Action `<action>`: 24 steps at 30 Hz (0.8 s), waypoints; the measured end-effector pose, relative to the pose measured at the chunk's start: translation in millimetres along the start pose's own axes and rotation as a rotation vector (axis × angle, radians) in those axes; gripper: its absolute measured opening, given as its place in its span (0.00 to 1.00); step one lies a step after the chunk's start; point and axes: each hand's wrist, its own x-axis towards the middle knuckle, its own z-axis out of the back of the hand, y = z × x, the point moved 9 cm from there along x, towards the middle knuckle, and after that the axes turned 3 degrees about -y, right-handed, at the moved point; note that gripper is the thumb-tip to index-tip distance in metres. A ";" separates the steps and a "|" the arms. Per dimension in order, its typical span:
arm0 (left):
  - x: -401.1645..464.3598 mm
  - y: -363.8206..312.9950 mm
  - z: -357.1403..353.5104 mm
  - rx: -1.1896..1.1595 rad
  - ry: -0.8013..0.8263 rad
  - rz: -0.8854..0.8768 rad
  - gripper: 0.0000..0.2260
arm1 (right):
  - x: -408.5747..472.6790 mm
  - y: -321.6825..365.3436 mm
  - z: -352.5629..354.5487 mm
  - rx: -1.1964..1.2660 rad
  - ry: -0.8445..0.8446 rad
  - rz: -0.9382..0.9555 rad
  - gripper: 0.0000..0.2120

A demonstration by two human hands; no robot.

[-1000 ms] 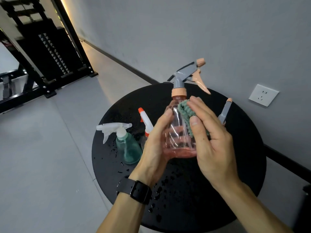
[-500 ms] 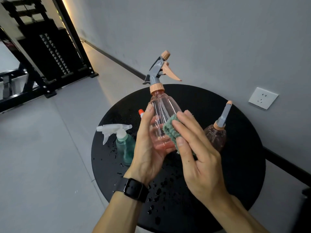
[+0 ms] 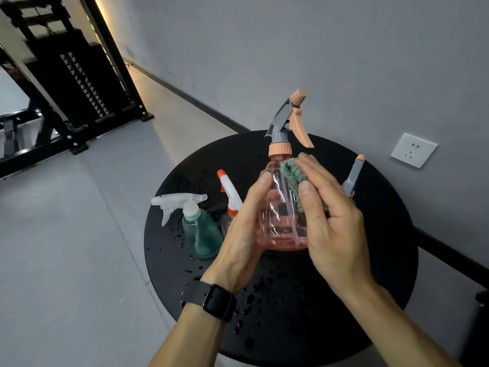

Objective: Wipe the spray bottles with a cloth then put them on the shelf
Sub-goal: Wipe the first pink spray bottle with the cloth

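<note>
Illumination is dim and even. A warm strip of light [image 3: 105, 19] runs along the black frame [image 3: 79, 83] at upper left and spreads a pale glow across the floor [image 3: 148, 107]. Specular highlights appear on the pink bottle [image 3: 280, 215] and on the water droplets [image 3: 246, 305]. Wide-angle distortion bends straight lines toward the edges — the centre is sharp, the corners slightly soft.
</note>
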 end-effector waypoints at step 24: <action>4.2 1.6 2.0 -0.169 0.058 0.066 0.18 | -13.1 25.7 -10.8 -0.170 0.051 0.281 0.17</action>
